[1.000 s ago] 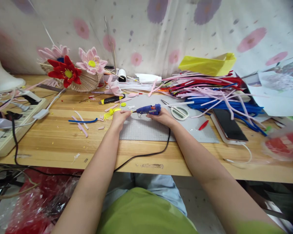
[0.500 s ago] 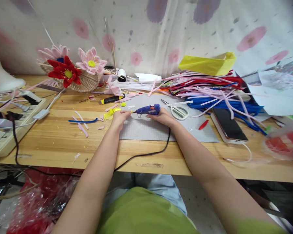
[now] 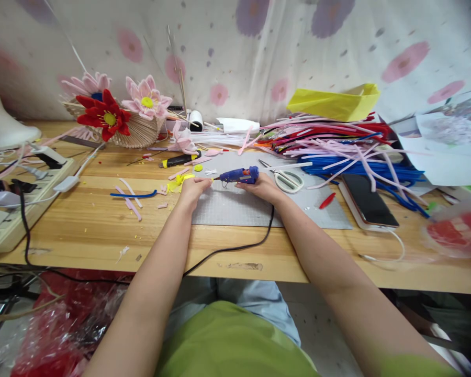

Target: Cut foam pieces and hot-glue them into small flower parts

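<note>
My right hand [image 3: 262,186] is wrapped round the grip of a blue hot glue gun [image 3: 238,176], whose nozzle points left. A white glue stick [image 3: 286,166] sticks out of its back. My left hand [image 3: 195,189] is closed in a pinch at the nozzle tip; a tiny bit of yellow shows at its fingertips, too small to name. Beside the left hand lie yellow scraps [image 3: 176,183], and behind it a small yellow disc [image 3: 198,168]. Both hands are over a grey cutting mat [image 3: 235,209].
Scissors [image 3: 288,180], a red petal-shaped piece [image 3: 327,200] and a phone [image 3: 371,201] lie to the right. Pipe cleaners [image 3: 337,141] are heaped behind. Fuzzy flowers [image 3: 108,116] stand back left, near a power strip [image 3: 31,199]. The gun's black cord [image 3: 227,248] crosses the table's front edge.
The glue gun and my right hand have shifted very slightly to the right. My left hand stays in almost the same place at the nozzle.
</note>
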Available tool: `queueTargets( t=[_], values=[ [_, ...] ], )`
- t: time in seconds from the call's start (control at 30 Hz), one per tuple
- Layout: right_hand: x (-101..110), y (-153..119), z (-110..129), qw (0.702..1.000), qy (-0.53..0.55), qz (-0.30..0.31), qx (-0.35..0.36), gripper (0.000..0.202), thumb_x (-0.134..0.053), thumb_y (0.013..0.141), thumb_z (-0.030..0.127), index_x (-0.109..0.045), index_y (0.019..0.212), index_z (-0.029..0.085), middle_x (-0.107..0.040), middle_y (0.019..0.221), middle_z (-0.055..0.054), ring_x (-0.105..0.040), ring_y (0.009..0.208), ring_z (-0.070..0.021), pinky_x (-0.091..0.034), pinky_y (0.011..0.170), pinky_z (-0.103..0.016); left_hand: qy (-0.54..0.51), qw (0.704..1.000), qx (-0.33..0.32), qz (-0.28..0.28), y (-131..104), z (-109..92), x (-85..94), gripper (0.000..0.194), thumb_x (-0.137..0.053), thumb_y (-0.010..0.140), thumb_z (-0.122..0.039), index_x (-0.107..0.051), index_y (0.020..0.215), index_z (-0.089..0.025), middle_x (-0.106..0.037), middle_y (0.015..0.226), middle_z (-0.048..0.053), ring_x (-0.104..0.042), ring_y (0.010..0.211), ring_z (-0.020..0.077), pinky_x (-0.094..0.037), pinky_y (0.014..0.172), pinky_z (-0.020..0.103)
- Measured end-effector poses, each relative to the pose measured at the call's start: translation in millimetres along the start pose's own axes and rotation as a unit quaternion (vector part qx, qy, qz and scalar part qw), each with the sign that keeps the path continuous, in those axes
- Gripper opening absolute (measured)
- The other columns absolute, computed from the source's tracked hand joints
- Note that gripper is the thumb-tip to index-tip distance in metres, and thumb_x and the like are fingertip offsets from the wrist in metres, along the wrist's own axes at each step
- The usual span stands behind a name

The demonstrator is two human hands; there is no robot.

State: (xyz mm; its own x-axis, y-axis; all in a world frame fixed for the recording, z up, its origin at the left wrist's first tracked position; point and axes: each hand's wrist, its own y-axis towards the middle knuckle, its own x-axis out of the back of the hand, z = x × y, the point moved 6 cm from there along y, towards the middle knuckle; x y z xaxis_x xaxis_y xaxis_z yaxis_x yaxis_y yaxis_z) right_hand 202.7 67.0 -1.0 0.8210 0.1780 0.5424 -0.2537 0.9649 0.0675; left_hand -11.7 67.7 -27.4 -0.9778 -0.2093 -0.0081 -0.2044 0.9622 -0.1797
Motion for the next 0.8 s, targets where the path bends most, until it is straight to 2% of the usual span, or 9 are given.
queueTargets(
  t=[0.27, 0.43, 0.57, 0.7, 0.8],
  values=[
    [0.3, 1.8, -4.0, 1.0, 0.007, 0.0, 0.003, 0.045, -0.068, 0.065, 0.05, -0.069, 0.093, 0.016, -0.065, 0.078, -0.002, -0.054, 0.07, -0.0141, -0.043, 0.07, -0.027, 0.001, 1.0, -0.001, 0.007, 3.1, 3.5, 0.0, 0.015, -0.07, 0.047, -0.023, -0.067, 0.058, -0.014, -0.063, 0.059, 0.002, -0.057, 0.063, 0.0129, -0.044, 0.07, 0.028],
    [0.9, -1.4, 2.7, 1.0, -0.008, 0.005, -0.001, 0.04, -0.069, 0.063, 0.049, -0.069, 0.086, 0.016, -0.063, 0.071, 0.0, -0.053, 0.068, -0.0141, -0.042, 0.067, -0.026, 0.0, 1.0, 0.002, 0.006, 1.6, 1.9, -0.6, 0.013, -0.07, 0.048, -0.021, -0.067, 0.059, -0.014, -0.062, 0.058, 0.001, -0.057, 0.063, 0.0133, -0.044, 0.07, 0.028],
    [-0.1, -3.2, 6.6, 1.0, -0.016, 0.015, -0.001, 0.036, -0.069, 0.063, 0.047, -0.069, 0.081, 0.016, -0.062, 0.069, 0.0, -0.053, 0.067, -0.0141, -0.042, 0.066, -0.026, -0.027, 1.0, 0.012, 0.011, 0.4, 1.3, -1.9, 0.012, -0.071, 0.049, -0.019, -0.065, 0.058, -0.013, -0.061, 0.058, 0.001, -0.057, 0.062, 0.0121, -0.045, 0.071, 0.029],
    [1.9, -3.0, 2.9, 1.0, -0.013, 0.021, 0.001, 0.038, -0.07, 0.062, 0.048, -0.068, 0.084, 0.017, -0.062, 0.07, 0.0, -0.053, 0.066, -0.0136, -0.043, 0.066, -0.026, -0.067, 0.997, 0.016, 0.022, -1.1, -1.1, -3.5, 0.012, -0.073, 0.049, -0.016, -0.064, 0.057, -0.012, -0.062, 0.06, 0.002, -0.058, 0.062, 0.0113, -0.047, 0.074, 0.029],
    [10.7, -2.5, -2.8, 1.0, -0.011, -0.012, -0.014, 0.043, -0.07, 0.062, 0.051, -0.068, 0.088, 0.018, -0.062, 0.069, 0.0, -0.053, 0.065, -0.0142, -0.043, 0.064, -0.027, -0.092, 0.995, 0.016, 0.022, -2.3, -3.3, -3.6, 0.013, -0.073, 0.048, -0.014, -0.063, 0.056, -0.012, -0.062, 0.061, 0.002, -0.058, 0.063, 0.011, -0.049, 0.076, 0.03]
  ],
)
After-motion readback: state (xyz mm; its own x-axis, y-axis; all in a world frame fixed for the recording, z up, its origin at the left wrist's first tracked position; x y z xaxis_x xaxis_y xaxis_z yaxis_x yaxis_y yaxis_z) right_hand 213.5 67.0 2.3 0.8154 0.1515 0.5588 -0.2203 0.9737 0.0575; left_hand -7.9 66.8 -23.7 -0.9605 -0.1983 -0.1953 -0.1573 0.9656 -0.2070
